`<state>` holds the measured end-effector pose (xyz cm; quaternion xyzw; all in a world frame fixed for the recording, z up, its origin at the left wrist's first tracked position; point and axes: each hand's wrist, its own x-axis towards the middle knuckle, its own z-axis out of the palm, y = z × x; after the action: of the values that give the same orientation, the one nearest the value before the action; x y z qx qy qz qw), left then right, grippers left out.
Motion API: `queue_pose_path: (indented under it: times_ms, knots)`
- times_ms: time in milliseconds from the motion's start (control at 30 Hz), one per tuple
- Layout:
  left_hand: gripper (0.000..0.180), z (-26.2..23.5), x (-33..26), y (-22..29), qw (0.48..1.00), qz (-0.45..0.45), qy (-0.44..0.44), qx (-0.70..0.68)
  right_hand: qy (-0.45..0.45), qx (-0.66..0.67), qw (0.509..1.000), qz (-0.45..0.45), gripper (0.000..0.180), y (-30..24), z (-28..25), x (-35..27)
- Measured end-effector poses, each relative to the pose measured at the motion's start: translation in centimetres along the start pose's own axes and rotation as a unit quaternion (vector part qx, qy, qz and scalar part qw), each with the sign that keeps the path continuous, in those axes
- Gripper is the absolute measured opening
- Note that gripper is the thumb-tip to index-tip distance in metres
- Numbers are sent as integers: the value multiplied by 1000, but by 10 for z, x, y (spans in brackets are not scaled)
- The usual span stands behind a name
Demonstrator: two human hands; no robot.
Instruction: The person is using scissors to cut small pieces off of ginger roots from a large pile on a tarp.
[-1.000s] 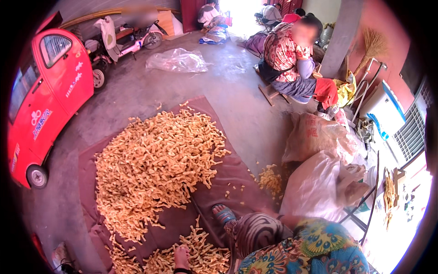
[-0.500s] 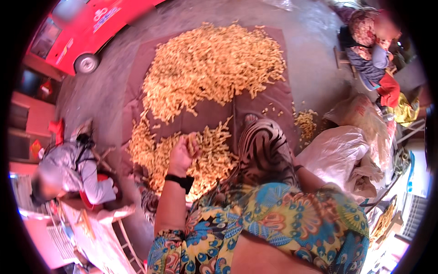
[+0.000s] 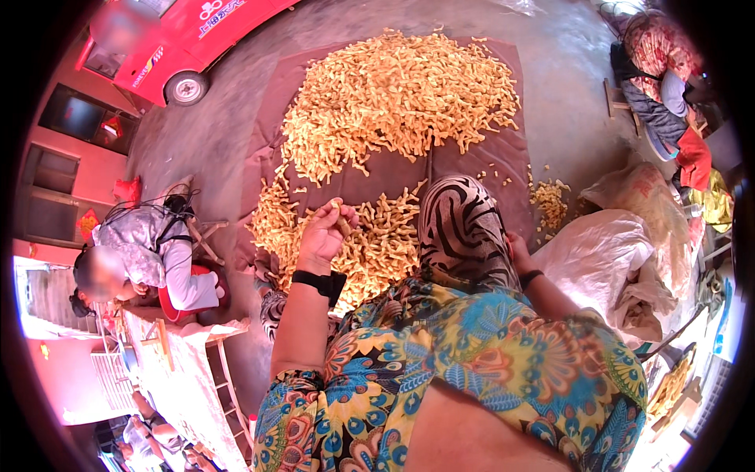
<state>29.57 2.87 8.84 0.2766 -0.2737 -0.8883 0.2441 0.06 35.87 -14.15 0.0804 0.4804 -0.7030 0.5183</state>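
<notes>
A big pile of yellow-orange root pieces lies on a brown ground cloth, with a smaller heap nearer to me. My left hand, a black band on its wrist, is raised over the smaller heap and pinches one yellow piece between fingers and thumb. My right hand rests beside my striped trouser leg, mostly hidden behind it; what it holds is not visible.
A red small vehicle stands at the upper left. One person sits at the left by a low table. Another person sits at the upper right. White and tan sacks lie at my right.
The view has swung from looking across the yard to looking down at my lap. My left hand has lifted from the heap with a piece in it.
</notes>
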Motion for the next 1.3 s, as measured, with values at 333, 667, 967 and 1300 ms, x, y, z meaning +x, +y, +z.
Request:
queue_pose_path:
  times_ms: [333, 667, 967, 1300]
  knots:
    - [14, -41, -26, 9, 971, 28, 182, 154, -7, -63, 998, -30, 4, 4, 10, -18]
    - [22, -83, -41, 71, 889, -28, 281, 360, -26, -74, 997, 4, 21, -18, 28, -28]
    - [14, -114, 38, 75, 688, -241, 186, 659, 45, -77, 996, -23, 8, -51, 22, 9]
    - [34, -88, 218, -60, 489, -56, -101, 865, 86, -483, 865, -106, 11, -113, 67, 97]
